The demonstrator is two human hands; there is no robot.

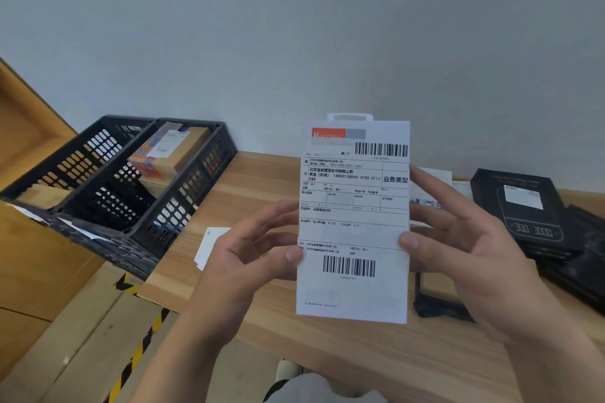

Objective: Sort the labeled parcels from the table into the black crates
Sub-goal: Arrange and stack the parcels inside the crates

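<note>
I hold a flat white parcel (353, 222) upright in front of me, its face covered by a shipping label with two barcodes. A white hang tab sticks out at its top. My left hand (248, 249) pinches its left edge with thumb in front and fingers behind. My right hand (458, 232) grips its right edge the same way. Two black crates (183, 203) stand side by side at the table's left end. The nearer crate holds a labeled brown box (178, 149) and an orange-red box; the farther one shows brown cardboard at its bottom.
On the wooden table (262, 180), a stack of black labeled boxes (523, 206) lies at the right. A small black-edged parcel (438, 298) sits near my right wrist. A white parcel (209, 242) lies behind my left hand. Yellow-black tape marks the floor at lower left.
</note>
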